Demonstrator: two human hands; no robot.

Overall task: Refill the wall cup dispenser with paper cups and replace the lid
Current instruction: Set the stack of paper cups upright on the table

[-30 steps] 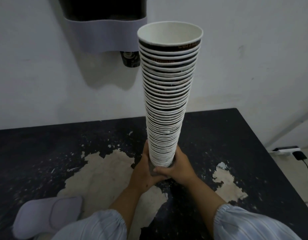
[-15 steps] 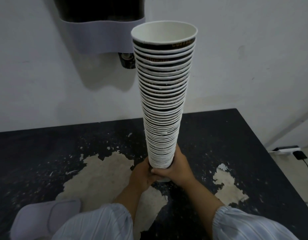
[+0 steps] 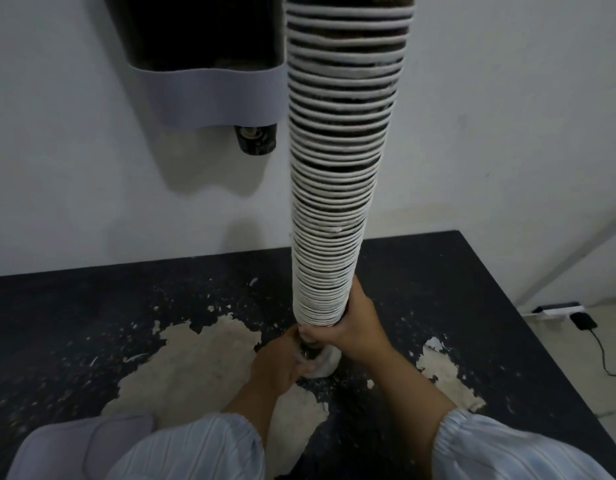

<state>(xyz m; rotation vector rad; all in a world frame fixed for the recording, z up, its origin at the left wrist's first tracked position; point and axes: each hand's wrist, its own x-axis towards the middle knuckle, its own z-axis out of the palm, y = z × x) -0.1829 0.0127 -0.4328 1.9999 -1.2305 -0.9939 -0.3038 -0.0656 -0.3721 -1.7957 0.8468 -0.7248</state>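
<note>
Two hands, left hand (image 3: 278, 362) and right hand (image 3: 348, 327), fingers clamping the paper cup stack (image 3: 337, 188)'s base; top-heavy, it risks buckling beside the wall dispenser (image 3: 209, 91).

White-rimmed paper cups (image 3: 337, 174) banded dark brown rise at frame centre; the dispenser (image 3: 209, 67), upper left, shows black above a pale lilac band. Below, a black table (image 3: 438, 271) peels to beige beside pale blue-striped sleeves (image 3: 195, 448).

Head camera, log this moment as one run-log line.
paper cup stack: upright, top out of frame | left hand, right hand: gripping its base | wall cup dispenser: not yet loaded
</note>
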